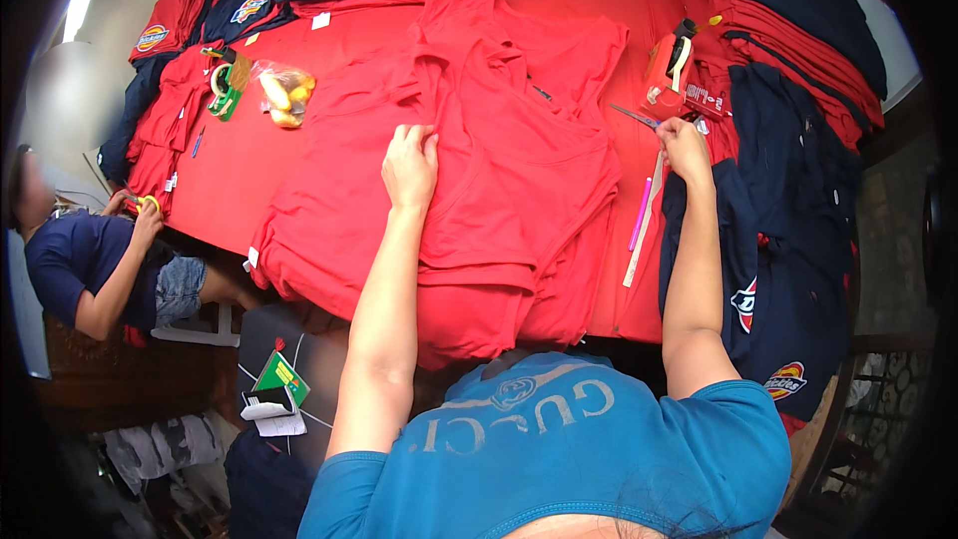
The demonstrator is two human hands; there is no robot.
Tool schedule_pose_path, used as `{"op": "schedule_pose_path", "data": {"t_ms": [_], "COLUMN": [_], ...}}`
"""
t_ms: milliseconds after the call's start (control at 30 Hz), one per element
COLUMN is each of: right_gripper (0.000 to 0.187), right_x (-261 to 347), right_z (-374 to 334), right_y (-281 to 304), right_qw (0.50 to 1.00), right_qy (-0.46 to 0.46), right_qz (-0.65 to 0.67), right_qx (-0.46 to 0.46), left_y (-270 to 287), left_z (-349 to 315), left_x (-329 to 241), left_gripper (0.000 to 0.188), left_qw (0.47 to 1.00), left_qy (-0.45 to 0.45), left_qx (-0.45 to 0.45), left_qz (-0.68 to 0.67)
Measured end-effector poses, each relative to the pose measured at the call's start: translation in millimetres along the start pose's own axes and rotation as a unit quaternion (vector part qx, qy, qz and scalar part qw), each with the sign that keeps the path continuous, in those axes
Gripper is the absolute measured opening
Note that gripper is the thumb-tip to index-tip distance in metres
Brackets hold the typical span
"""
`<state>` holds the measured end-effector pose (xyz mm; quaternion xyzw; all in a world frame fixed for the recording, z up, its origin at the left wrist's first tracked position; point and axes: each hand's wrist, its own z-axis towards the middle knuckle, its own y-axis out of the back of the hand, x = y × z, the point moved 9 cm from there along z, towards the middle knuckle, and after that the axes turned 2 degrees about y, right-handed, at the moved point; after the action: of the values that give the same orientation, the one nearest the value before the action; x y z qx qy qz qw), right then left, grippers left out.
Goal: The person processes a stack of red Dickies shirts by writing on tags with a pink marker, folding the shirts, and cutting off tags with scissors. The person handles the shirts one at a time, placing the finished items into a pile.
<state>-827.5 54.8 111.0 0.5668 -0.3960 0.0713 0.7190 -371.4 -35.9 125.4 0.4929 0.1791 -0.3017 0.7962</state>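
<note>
A red sleeveless top (529, 155) lies spread over more red garments on the red-covered table (235, 185). My left hand (410, 166) is closed on a fold of it near its left side, fingertips partly hidden. Off the top's right edge, my right hand (686, 148) is closed round a pair of scissors (635, 117). Their thin blades point left toward the top; the handles are mostly covered by my fingers. Just below that hand lie a purple pen (641, 214) and a pale ruler (644, 232).
A red tape dispenser (667, 70) stands beyond my right hand, a green one (228, 90) at far left beside a bag of yellow items (283, 93). Navy garments (788, 190) and folded stacks (798, 30) line the right. At left, another person holds yellow-handled scissors (149, 204).
</note>
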Motion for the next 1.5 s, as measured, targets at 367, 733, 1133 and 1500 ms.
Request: {"op": "schedule_pose_path", "data": {"t_ms": [367, 733, 1133, 1500], "right_gripper": [0.031, 0.035, 0.032, 0.026], "right_x": [-60.0, -79.9, 57.3, 289.9], "right_z": [41.8, 77.6, 17.2, -93.3], "right_y": [21.9, 19.4, 14.7, -156.7], "right_qw": [0.972, 0.956, 0.903, 0.895], "right_qy": [-0.003, -0.119, 0.125, 0.323], "right_qz": [-0.164, -0.248, 0.407, 0.229], "right_qx": [-0.167, -0.099, -0.057, 0.206], "left_y": [1.0, 50.7, 63.6, 59.0], "left_z": [-1.3, 8.3, 10.2, 6.1], "left_x": [50.0, 30.8, 8.7, 0.3], "left_gripper": [0.020, 0.014, 0.015, 0.017], "left_qw": [0.921, 0.854, 0.866, 0.873], "left_qy": [0.182, 0.177, 0.181, 0.189], "left_qx": [-0.021, -0.009, 0.012, 0.026], "left_qz": [-0.343, -0.490, -0.466, -0.449]}}
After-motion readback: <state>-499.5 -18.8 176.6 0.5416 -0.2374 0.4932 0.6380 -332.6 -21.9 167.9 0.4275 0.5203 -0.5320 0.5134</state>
